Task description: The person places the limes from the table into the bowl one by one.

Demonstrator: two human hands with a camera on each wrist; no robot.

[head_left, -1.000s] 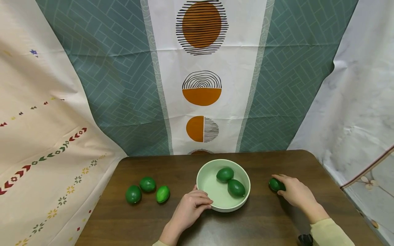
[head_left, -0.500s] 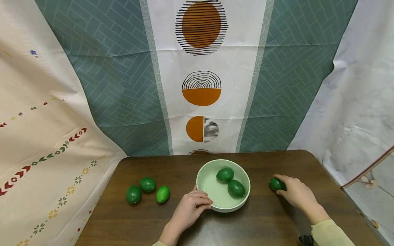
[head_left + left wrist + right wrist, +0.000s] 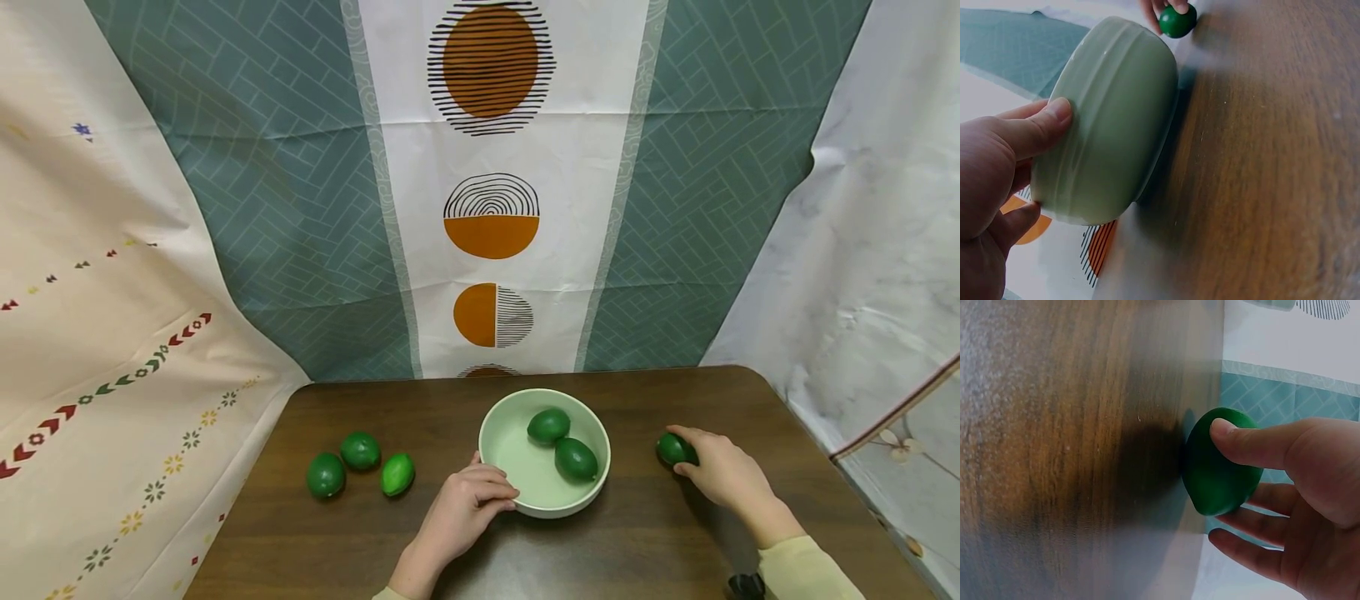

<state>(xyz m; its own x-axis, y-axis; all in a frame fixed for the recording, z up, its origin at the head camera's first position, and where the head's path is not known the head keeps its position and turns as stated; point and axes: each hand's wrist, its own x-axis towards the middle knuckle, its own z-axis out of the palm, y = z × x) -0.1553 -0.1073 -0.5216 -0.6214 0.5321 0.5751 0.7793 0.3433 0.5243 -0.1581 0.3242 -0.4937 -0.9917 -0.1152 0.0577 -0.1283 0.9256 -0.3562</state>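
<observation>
A pale green bowl [image 3: 519,462] stands upright on the table, with two dark green limes lying in it, a rear lime [image 3: 549,426] and a front lime [image 3: 576,459]. My left hand [image 3: 467,510] holds the bowl's near left side at the rim; in the left wrist view the thumb [image 3: 1059,111] presses its outer wall. Off to the right, my right hand [image 3: 723,471] pinches another dark green lime [image 3: 1219,472] between thumb and fingers. That lime sits at the tabletop, seemingly touching it. Part of it is hidden by the hand.
Left of the bowl, two dark limes [image 3: 326,475] and a brighter green lime [image 3: 397,474] lie close together on the brown wooden table [image 3: 600,550]. A patterned cloth [image 3: 300,208] hangs behind the table's back edge. Pale cloths hang at both sides.
The right hand and its lime have shifted very slightly to the right since the first frame. The left hand and the bowl have stayed put.
</observation>
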